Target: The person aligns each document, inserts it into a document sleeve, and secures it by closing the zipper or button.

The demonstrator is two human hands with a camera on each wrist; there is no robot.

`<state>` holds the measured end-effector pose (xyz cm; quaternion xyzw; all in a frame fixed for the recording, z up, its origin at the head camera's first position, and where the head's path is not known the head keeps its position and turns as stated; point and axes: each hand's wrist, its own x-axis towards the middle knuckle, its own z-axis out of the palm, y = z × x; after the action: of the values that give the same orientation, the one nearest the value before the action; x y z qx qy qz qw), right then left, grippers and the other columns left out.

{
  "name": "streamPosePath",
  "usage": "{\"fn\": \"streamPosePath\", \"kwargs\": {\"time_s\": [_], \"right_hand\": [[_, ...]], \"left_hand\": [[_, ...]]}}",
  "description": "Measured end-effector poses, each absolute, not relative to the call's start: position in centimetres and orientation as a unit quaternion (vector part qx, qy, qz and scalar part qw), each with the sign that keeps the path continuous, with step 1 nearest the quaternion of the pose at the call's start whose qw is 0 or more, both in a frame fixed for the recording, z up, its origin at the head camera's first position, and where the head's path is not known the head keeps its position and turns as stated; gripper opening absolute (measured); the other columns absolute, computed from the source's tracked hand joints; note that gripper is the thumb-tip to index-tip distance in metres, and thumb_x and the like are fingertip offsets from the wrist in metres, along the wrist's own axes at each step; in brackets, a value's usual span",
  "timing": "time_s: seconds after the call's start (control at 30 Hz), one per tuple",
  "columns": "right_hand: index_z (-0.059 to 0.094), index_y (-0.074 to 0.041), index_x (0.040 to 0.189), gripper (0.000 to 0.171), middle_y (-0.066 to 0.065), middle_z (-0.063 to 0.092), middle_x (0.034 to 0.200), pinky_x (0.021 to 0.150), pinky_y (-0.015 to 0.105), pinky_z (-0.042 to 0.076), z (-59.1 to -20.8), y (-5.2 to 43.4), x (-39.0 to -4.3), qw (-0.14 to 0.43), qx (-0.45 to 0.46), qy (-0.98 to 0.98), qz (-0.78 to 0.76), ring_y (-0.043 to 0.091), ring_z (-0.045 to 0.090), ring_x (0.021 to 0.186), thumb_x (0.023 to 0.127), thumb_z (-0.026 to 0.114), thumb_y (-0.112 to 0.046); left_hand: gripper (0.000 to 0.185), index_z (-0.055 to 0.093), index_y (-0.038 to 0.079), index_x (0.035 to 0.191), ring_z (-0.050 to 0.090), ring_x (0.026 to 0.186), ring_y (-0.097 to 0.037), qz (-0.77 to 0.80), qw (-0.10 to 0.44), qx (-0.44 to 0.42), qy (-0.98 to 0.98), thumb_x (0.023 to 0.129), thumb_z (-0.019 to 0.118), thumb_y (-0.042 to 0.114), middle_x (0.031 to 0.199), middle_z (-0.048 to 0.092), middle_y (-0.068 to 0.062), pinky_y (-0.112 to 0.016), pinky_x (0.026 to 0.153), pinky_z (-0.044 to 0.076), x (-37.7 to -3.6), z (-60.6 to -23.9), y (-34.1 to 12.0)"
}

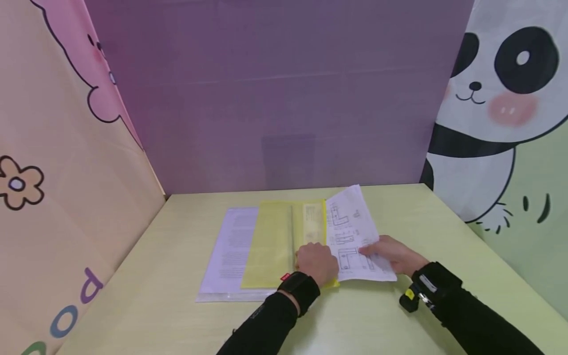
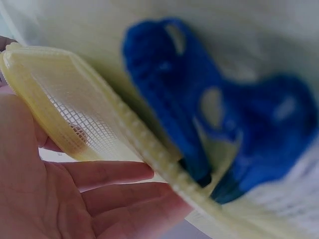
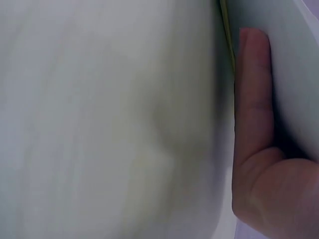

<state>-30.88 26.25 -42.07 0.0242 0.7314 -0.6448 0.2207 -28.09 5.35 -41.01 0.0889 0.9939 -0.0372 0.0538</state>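
Head view: left hand (image 1: 316, 262) pinching yellow mesh zip pouch (image 1: 284, 241) mouth, right hand (image 1: 392, 254) gripping white printed drawing sheet (image 1: 355, 236); likely to snag and crumple on the zipper edge.

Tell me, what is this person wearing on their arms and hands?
Both arms are in long black sleeves. The hands are bare: left hand, right hand. Each wrist carries a broad black band; the right band has a small black unit with a yellow mark hanging beside it.
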Motion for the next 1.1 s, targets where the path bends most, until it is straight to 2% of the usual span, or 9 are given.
{"fn": "streamPosePath", "kwargs": {"time_s": [0.2,0.37,0.7,0.9,1.1], "right_hand": [[0.048,0.008,0.14,0.049,0.017,0.073,0.11,0.08,0.043,0.06,-41.7,26.5,-30.9,0.23,0.019,0.731,-0.642,0.033,0.073,0.095,0.097,0.064,-0.007],[0.053,0.013,0.135,0.043,0.014,0.074,0.106,0.078,0.038,0.059,-40.9,27.9,-31.1,0.233,-0.012,0.743,-0.628,0.027,0.072,0.092,0.1,0.061,-0.01],[0.059,0.014,0.126,0.033,0.014,0.074,0.104,0.082,0.038,0.059,-40.4,29.8,-30.8,0.239,-0.013,0.744,-0.624,0.026,0.072,0.092,0.1,0.06,-0.006],[0.057,0.016,0.126,0.033,0.015,0.073,0.104,0.081,0.038,0.059,-40.7,29.6,-30.7,0.227,-0.015,0.757,-0.612,0.025,0.071,0.09,0.1,0.059,-0.003],[0.057,0.016,0.128,0.034,0.015,0.073,0.105,0.08,0.036,0.059,-40.7,28.8,-30.9,0.219,-0.021,0.764,-0.606,0.025,0.071,0.09,0.1,0.059,-0.004]], "left_hand": [[0.037,0.063,0.013,0.078,0.053,0.054,-0.022,-0.043,0.059,0.089,0.993,0.099,0.056,0.043,0.06,0.044,-0.001,-0.033,0.05,0.036,-28.1,-41.1,5.4],[0.036,0.063,0.013,0.079,0.052,0.054,-0.022,-0.071,0.06,0.1,0.991,0.099,0.056,0.041,0.06,0.041,-0.001,-0.033,0.05,0.035,-28.1,-41.2,5.4],[0.037,0.064,0.013,0.08,0.053,0.056,-0.022,-0.087,0.062,0.1,0.989,0.099,0.057,0.044,0.061,0.044,-0.001,-0.033,0.053,0.035,-27.9,-41.1,5.4],[0.035,0.065,0.013,0.081,0.055,0.058,-0.023,-0.102,0.058,0.107,0.987,0.099,0.059,0.043,0.063,0.048,-0.001,-0.033,0.057,0.038,-27.7,-41.2,5.4],[0.037,0.064,0.012,0.079,0.053,0.059,-0.022,-0.081,0.061,0.093,0.99,0.099,0.056,0.042,0.065,0.051,-0.001,-0.034,0.054,0.039,-27.9,-41.1,5.5]]}}
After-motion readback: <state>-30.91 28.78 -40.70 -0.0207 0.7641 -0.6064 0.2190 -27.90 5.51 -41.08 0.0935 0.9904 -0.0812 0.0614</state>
